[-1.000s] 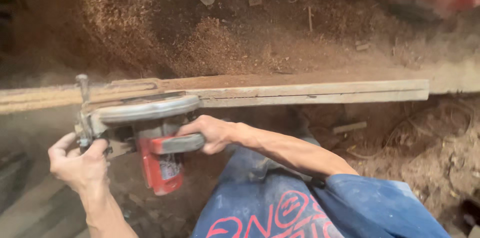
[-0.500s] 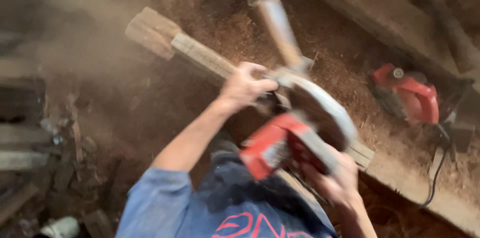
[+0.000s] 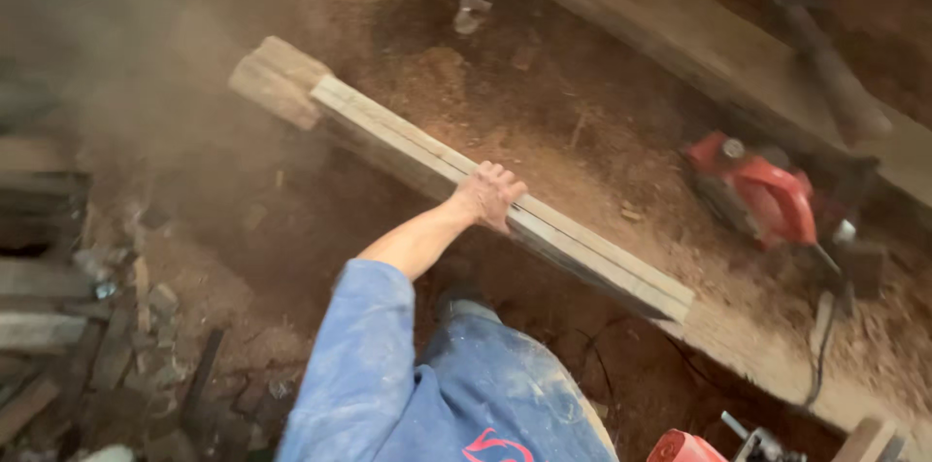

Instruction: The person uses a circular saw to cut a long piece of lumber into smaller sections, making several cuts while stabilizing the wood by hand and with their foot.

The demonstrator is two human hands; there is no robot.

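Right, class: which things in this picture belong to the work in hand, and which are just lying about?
In hand:
- left hand, flat on the plank
- long pale plank
- red saw at the bottom edge, beside the person

Lying about:
- second red power tool and its cord
- big beam
- wood scraps
- sawdust

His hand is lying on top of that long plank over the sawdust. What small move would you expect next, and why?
Probably curling the fingers around the plank's edge for a firm hold. The left hand rests palm down on the long wooden plank, fingers spread, not yet gripping. The plank lies slanted over sawdust with one end on a wood block, so it looks free to slide. The right hand is out of view.
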